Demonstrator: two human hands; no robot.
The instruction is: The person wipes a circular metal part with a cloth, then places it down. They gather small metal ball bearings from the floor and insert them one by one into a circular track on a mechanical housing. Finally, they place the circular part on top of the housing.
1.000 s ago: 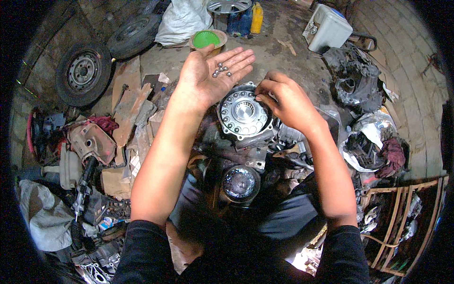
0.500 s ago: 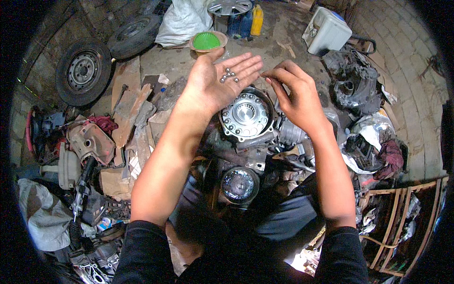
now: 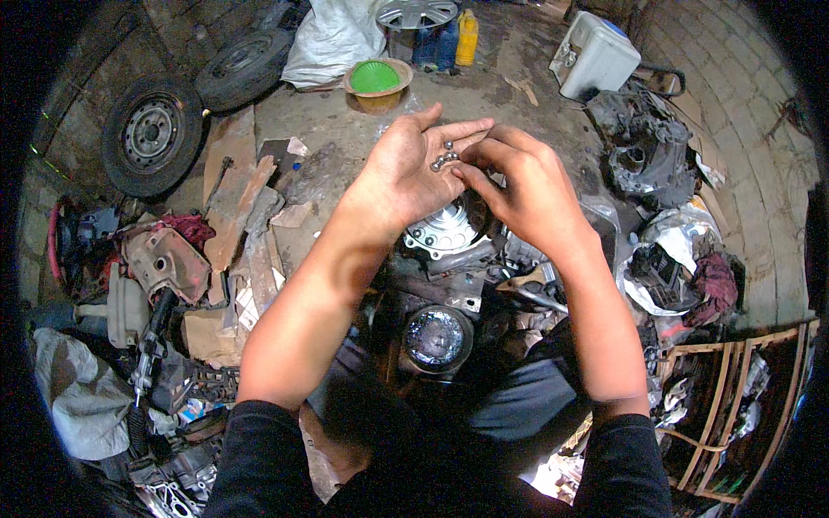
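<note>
My left hand (image 3: 406, 177) lies open and palm-up, held above the round metal engine part (image 3: 445, 229) that sits between my knees. A small cluster of steel balls (image 3: 444, 159) rests on the palm, near the roots of the fingers, a little toward the far side of the hand. My right hand (image 3: 527, 190) has come in from the right, curled over, with its thumb and forefinger closing on the balls; the fingertips touch the cluster or very nearly do, though I cannot tell whether one ball is already pinched between them.

What matters here is that the balls lie on the left palm, directly left of my right fingertips and above the engine part, which shows just under both hands on the near side. So the right hand is the one to pick, and the way from palm to part is short and downward toward me. The cluster has no real long axis, only a short string running across the palm.

Below the part, nearer to me, a dark glass headlamp (image 3: 437, 337) faces up. Far off on the floor stand a green bowl (image 3: 376, 79) and, to the left, a wheel (image 3: 152, 131).
</note>
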